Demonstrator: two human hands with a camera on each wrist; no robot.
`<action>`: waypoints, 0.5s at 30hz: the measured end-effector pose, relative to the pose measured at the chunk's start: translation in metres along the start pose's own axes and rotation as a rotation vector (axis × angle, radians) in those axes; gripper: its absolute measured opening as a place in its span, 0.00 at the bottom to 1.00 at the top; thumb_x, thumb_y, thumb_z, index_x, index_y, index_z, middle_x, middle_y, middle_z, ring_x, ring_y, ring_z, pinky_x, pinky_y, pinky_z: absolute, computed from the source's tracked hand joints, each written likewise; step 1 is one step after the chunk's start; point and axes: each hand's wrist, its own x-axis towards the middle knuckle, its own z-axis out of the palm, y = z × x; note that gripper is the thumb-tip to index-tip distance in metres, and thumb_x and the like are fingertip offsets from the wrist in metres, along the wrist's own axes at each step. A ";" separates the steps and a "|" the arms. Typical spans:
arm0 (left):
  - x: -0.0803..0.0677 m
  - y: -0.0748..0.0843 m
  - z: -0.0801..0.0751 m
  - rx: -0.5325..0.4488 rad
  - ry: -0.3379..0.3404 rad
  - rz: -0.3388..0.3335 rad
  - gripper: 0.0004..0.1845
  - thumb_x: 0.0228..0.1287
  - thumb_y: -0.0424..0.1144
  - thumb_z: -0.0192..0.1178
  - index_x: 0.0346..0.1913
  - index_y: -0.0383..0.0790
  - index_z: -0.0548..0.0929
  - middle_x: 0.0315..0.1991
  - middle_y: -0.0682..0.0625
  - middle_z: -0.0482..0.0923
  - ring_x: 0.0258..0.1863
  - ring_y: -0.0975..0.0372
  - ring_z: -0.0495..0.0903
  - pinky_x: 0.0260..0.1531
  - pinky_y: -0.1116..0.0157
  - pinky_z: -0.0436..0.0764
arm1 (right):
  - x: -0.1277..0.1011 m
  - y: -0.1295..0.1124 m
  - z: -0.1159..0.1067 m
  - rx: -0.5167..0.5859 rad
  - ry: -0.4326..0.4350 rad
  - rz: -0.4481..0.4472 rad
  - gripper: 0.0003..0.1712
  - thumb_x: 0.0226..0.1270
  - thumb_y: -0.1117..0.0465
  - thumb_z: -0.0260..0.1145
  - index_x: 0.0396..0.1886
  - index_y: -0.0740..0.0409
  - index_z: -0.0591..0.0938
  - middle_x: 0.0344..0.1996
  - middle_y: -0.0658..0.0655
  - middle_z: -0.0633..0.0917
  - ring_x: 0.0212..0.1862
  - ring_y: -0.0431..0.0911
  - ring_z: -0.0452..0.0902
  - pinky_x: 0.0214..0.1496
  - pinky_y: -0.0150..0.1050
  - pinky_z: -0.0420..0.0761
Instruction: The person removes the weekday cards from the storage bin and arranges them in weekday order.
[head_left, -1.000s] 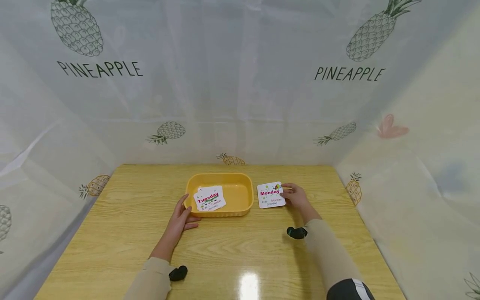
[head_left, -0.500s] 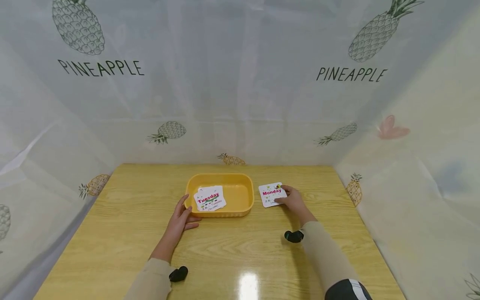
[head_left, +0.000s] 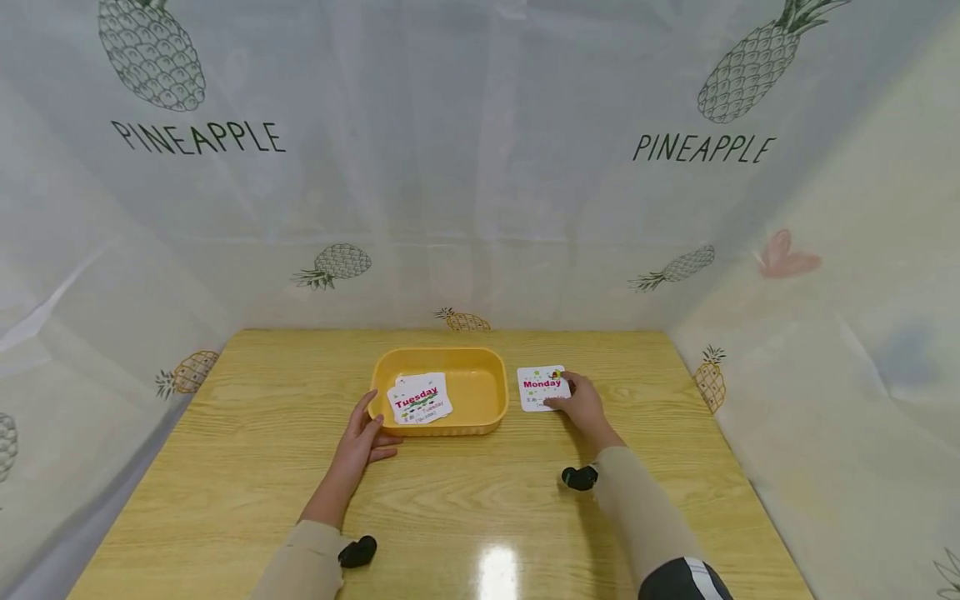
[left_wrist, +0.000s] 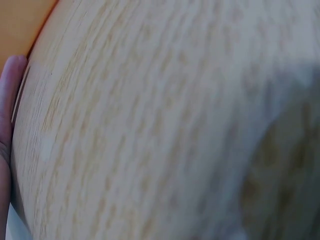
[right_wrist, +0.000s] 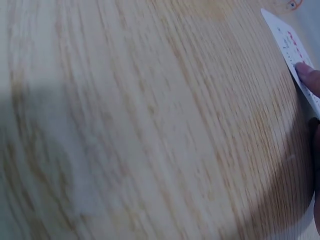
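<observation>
My left hand (head_left: 357, 442) holds the front-left corner of a yellow plastic tray (head_left: 491, 392), its thumb at the rim and other fingers along the outside. Inside the tray's left half lies a small overlapping pile of white cards (head_left: 420, 398), "Tuesday" on top. Right of the tray, my right hand (head_left: 587, 406) pinches a white "Monday" flashcard (head_left: 534, 387) by its right side, thumb across the printed face. In the right wrist view the card (right_wrist: 282, 40) shows at the upper right, with the thumb (right_wrist: 307, 77) on it and a dark shadow beneath its near edge.
Both hands work over a wood-grain table (head_left: 450, 500). A pale curtain (head_left: 480, 167) printed with pineapples hangs along the back and both sides. Dark wrist devices (head_left: 357, 552) sit at both cuffs. A light glare (head_left: 498, 571) shows on the front of the table.
My right thumb has come over the face of the Monday card, and the card has shifted and turned slightly. The right forearm has swung a little left. My left hand and the tray stay put.
</observation>
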 end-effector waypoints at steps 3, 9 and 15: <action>0.001 -0.001 0.000 0.007 0.003 -0.007 0.28 0.80 0.39 0.44 0.76 0.60 0.53 0.65 0.37 0.59 0.43 0.45 0.83 0.37 0.56 0.85 | -0.002 0.000 0.001 -0.021 -0.001 0.004 0.44 0.56 0.58 0.77 0.68 0.70 0.67 0.60 0.68 0.73 0.56 0.56 0.71 0.63 0.53 0.69; 0.002 -0.001 0.000 0.018 0.008 -0.033 0.28 0.80 0.40 0.44 0.75 0.62 0.53 0.64 0.38 0.59 0.44 0.44 0.83 0.38 0.55 0.85 | -0.003 -0.003 0.000 -0.041 0.003 -0.001 0.45 0.55 0.57 0.77 0.67 0.70 0.68 0.58 0.68 0.75 0.54 0.56 0.72 0.62 0.54 0.69; 0.002 -0.003 0.000 0.007 0.008 -0.012 0.28 0.80 0.40 0.44 0.76 0.61 0.53 0.61 0.37 0.60 0.42 0.46 0.84 0.37 0.55 0.85 | -0.002 -0.003 0.000 -0.062 0.005 -0.011 0.45 0.54 0.55 0.78 0.67 0.69 0.68 0.56 0.66 0.76 0.52 0.55 0.73 0.61 0.53 0.70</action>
